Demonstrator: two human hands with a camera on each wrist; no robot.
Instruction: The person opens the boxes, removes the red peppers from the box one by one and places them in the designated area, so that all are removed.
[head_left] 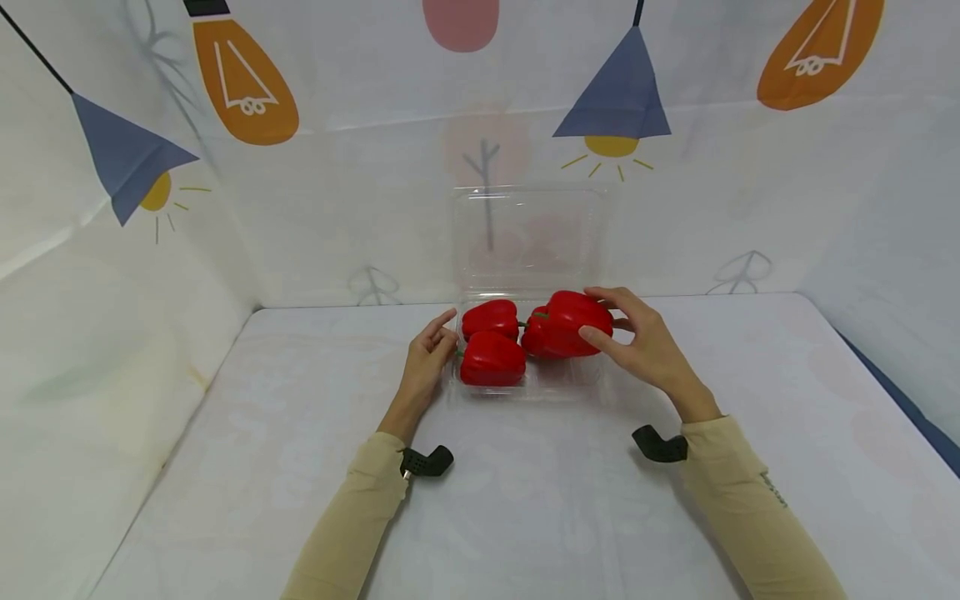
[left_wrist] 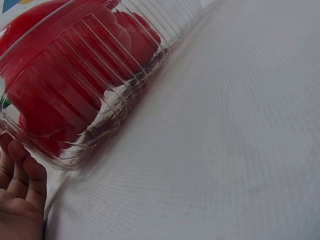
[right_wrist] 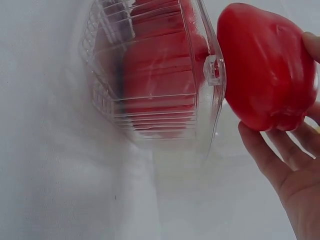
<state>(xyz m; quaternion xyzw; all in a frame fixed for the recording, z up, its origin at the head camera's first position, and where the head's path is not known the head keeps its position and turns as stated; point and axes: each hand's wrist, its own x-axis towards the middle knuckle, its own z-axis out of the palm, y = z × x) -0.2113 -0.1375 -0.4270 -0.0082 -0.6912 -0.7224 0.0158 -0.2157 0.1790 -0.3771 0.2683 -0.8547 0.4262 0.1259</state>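
A clear plastic clamshell box (head_left: 558, 385) stands on the table, its lid (head_left: 528, 237) raised at the back. Inside on the left lie two red bell peppers, one behind (head_left: 490, 318) and one in front (head_left: 492, 360). A third red pepper (head_left: 533, 335) shows partly, hidden by the one my right hand holds. My right hand (head_left: 643, 340) grips that red bell pepper (right_wrist: 265, 65) between thumb and fingers, over the box's right side. At the box's left wall, my left hand (head_left: 429, 358) has its fingertips (left_wrist: 19, 150) right at the rim, fingers loosely bent.
White cloth covers the table (head_left: 540, 500), which meets a printed fabric backdrop (head_left: 360, 208) just behind the box. More fabric rises at the left (head_left: 97, 350) and right (head_left: 900, 217). Each wrist wears a black camera mount (head_left: 427, 461).
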